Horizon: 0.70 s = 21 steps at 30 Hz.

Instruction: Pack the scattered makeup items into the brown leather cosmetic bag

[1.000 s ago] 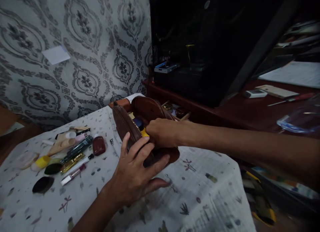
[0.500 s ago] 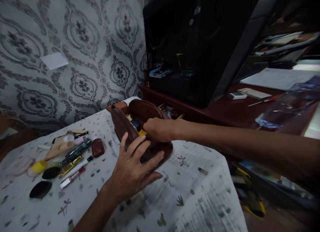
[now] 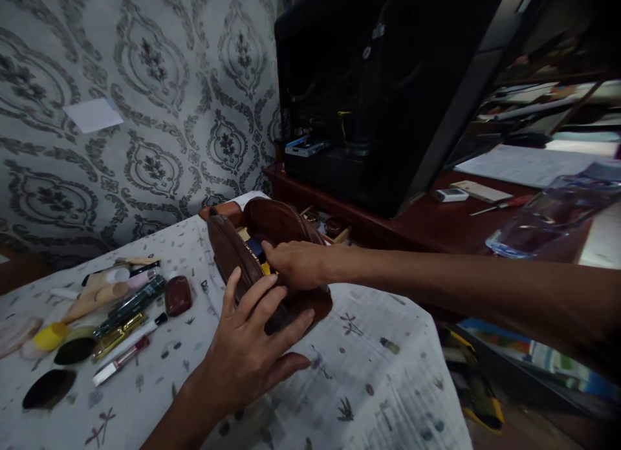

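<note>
A brown zippered bag [image 3: 231, 246] lies unzipped on a patterned white cloth [image 3: 383, 398]. My left hand [image 3: 255, 337] rests against its near side with fingers spread, the tips at the opening's edge. Inside the opening is my right hand [image 3: 298, 264]; its thumb shows, while the other fingers are hidden in the bag. Near that thumb lie a dark blue item [image 3: 254, 246] and a yellow item [image 3: 266, 267], both partly covered. What the right hand grips, if anything, cannot be seen.
Left on the cloth are several cosmetics: a dark red case [image 3: 178, 295], a lip gloss tube [image 3: 121, 361], a yellow sponge [image 3: 50, 336] and a dark oval item [image 3: 49, 389]. A black computer case [image 3: 339, 178] stands on a red-brown desk [image 3: 412, 224], beside a clear plastic bottle [image 3: 538, 220].
The view has turned slightly, so the cosmetics appear further left and lower. Both hands stay at the bag, the left one spread on its side and the right one inside.
</note>
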Each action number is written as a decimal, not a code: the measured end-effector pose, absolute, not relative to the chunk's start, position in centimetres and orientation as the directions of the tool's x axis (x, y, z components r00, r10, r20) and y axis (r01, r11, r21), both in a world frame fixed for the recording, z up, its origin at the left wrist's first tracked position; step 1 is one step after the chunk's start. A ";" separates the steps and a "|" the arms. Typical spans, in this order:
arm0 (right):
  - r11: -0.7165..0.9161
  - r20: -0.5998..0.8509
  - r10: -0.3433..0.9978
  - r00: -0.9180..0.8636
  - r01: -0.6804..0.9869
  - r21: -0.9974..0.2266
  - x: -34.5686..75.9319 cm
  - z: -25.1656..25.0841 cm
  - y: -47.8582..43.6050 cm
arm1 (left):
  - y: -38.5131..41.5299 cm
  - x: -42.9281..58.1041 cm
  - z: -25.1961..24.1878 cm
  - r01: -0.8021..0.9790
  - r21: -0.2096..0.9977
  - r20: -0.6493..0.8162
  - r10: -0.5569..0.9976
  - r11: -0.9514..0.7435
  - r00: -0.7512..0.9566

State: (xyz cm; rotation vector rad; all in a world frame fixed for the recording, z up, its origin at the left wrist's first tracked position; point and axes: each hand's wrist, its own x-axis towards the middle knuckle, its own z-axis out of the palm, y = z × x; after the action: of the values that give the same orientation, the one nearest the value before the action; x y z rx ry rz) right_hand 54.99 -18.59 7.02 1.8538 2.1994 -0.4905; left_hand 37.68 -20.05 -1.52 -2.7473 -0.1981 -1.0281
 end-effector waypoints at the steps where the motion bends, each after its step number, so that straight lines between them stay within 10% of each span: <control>1: 0.150 -0.394 0.902 -0.178 0.984 -0.101 54.8 6.8 -18.6 | -20.1 37.7 -1.5 0.196 -0.140 0.661 0.056 -0.971 0.749; 10: 0.125 -0.408 0.899 -0.158 0.986 -0.106 54.8 6.8 -19.0 | -20.1 37.7 -1.7 0.205 -0.126 0.665 0.071 -0.971 0.743; 21: 0.615 -0.476 0.738 -0.477 0.766 0.186 58.0 8.0 -22.1 | -20.1 37.6 -1.6 0.222 -0.138 0.645 0.082 -0.965 0.760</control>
State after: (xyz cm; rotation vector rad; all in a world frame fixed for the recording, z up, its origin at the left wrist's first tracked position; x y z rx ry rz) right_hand 57.96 -22.08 8.05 1.1834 2.3225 -0.0703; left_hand 37.59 -20.05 -1.56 -2.7499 -0.2401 -0.9939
